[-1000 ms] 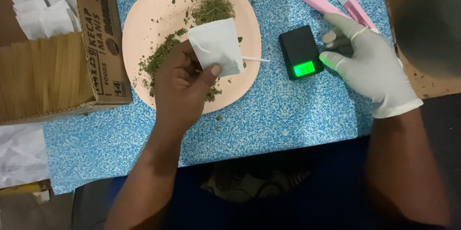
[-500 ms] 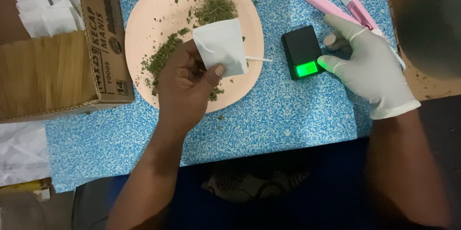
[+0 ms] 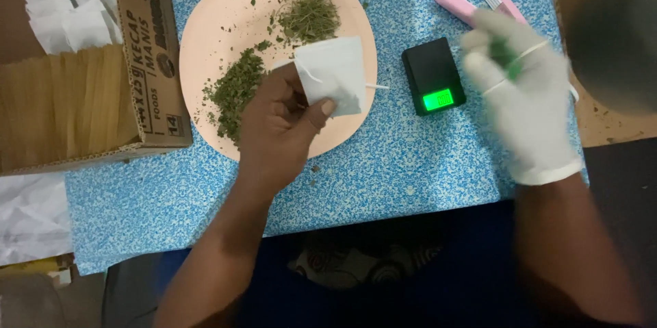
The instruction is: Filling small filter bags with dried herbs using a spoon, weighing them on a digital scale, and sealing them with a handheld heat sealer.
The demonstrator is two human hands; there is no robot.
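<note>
Dried green herb crumbs (image 3: 508, 51) are now pinched in the white-gloved right hand (image 3: 523, 88), lifted off the small black pocket scale (image 3: 433, 74); the small white paper sachet (image 3: 333, 74) stays clamped by the bare left hand (image 3: 277, 129) over the round peach plate (image 3: 205, 33).

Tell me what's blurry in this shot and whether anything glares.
Head view: the gloved right hand is smeared by motion blur; the bare left hand, white paper pouch and plate are sharp. The small scale has a bright green display, slightly washed out. Lighting even, shadows soft.
</note>
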